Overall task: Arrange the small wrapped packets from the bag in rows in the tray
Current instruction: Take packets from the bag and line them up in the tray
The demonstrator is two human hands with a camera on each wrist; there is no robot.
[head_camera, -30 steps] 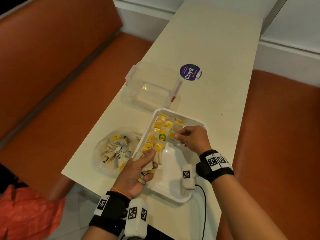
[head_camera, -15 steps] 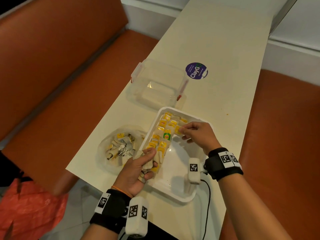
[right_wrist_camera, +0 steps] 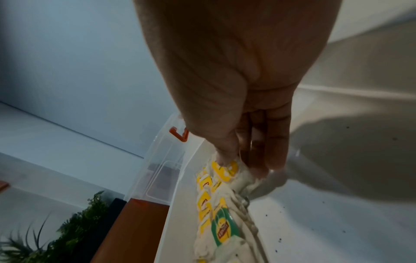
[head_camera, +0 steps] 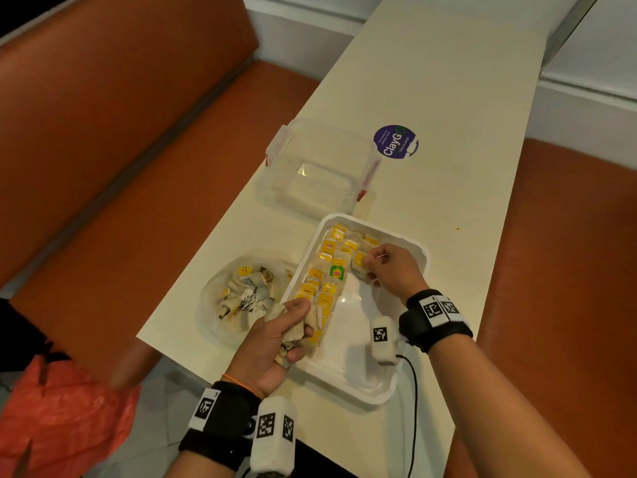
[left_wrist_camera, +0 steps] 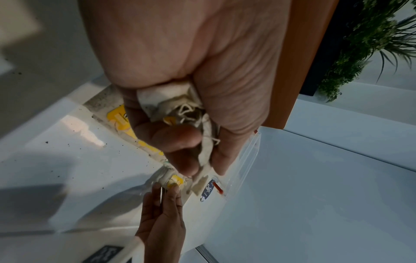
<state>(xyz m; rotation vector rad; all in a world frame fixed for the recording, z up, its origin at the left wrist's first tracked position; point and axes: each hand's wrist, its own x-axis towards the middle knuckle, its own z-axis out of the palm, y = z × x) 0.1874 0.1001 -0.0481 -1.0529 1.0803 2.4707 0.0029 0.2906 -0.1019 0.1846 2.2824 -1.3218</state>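
Observation:
A white tray [head_camera: 406, 343] lies on the cream table, with rows of small packets [head_camera: 325, 270] bearing yellow tags along its left side; one tag is green [head_camera: 337, 271]. My right hand [head_camera: 374, 262] pinches a yellow-tagged packet [right_wrist_camera: 225, 169] at the far end of the third row, fingertips down on it. My left hand [head_camera: 293, 329] grips a crumpled bunch of packets [left_wrist_camera: 178, 108] over the tray's near left rim. A clear plastic bag [head_camera: 241, 294] with several more packets sits left of the tray.
An empty clear plastic box [head_camera: 317, 170] with red clips stands just beyond the tray, next to a round purple sticker [head_camera: 395, 141]. Orange bench seats flank the narrow table [head_camera: 448, 98]. A black cable [head_camera: 413, 391] trails from my right wrist across the near table edge.
My right hand has carried its packet further into the tray, up to the far end of the rows. My left hand has kept its bunch in place.

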